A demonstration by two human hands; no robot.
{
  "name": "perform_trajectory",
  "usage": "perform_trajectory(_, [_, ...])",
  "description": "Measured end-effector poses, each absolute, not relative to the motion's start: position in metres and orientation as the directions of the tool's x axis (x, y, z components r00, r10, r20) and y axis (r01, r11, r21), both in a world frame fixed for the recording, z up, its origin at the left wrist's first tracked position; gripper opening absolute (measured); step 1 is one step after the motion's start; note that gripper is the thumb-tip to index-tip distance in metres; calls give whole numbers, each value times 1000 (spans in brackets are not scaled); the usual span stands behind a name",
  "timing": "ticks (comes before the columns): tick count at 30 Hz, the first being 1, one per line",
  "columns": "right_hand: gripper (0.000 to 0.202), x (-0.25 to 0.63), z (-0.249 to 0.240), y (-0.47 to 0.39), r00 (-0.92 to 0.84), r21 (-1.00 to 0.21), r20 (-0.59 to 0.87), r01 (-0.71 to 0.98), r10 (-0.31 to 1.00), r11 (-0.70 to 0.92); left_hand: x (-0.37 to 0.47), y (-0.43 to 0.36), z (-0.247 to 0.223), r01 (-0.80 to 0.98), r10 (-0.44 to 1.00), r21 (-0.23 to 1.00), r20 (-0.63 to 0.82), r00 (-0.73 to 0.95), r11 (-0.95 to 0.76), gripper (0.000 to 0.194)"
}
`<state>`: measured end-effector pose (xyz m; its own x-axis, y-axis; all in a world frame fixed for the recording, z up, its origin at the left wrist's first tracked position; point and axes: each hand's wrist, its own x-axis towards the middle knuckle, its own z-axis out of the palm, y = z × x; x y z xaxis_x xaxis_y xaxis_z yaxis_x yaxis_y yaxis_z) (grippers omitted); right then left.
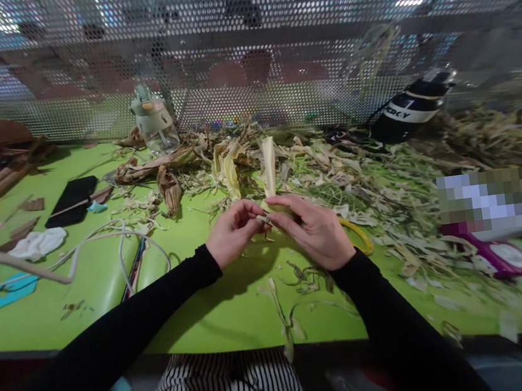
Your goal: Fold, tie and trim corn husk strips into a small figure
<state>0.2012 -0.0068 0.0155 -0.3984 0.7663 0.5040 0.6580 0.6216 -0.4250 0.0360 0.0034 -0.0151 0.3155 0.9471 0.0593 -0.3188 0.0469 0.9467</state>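
Both my hands meet over the middle of the green table, pinching a pale strip of dried husk (pixel 269 166) that stands up from between my fingers. My left hand (pixel 235 231) is closed, thumb and forefinger together on the folded lower end. My right hand (pixel 313 227) grips the same strip from the other side, thumb and fingers pressed together. Just behind my left fingers lies a curled yellowish husk leaf (pixel 227 169). By my right wrist, a yellow ring-shaped handle (pixel 358 235) shows partly. The exact fold between my fingertips is hidden.
Husk scraps (pixel 365 189) spread over the table's (pixel 200 320) back and right. A clear bottle (pixel 155 123), a black bottle (pixel 410 110) and a perforated metal screen (pixel 205 50) stand behind. At left are a black phone (pixel 71 201) and a white cable (pixel 98 228); a purple-handled tool (pixel 501 255) lies right.
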Motion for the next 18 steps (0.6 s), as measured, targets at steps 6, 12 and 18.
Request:
perform_trajectory(6, [20,203,13,-3,-430,-397,471,676,770,621,36,3,-19,-296,955,954,126,269,-42,10])
perform_trajectory(12, [13,202,10,-1,-433,-453,497,610,752,650,38,0,-23,-217,941,968,189,279,-130,9])
perform_trajectory(18, [13,205,14,-1,-469,-521,407,586,784,621,36,-3,-23,-36,923,973,229,309,-229,12])
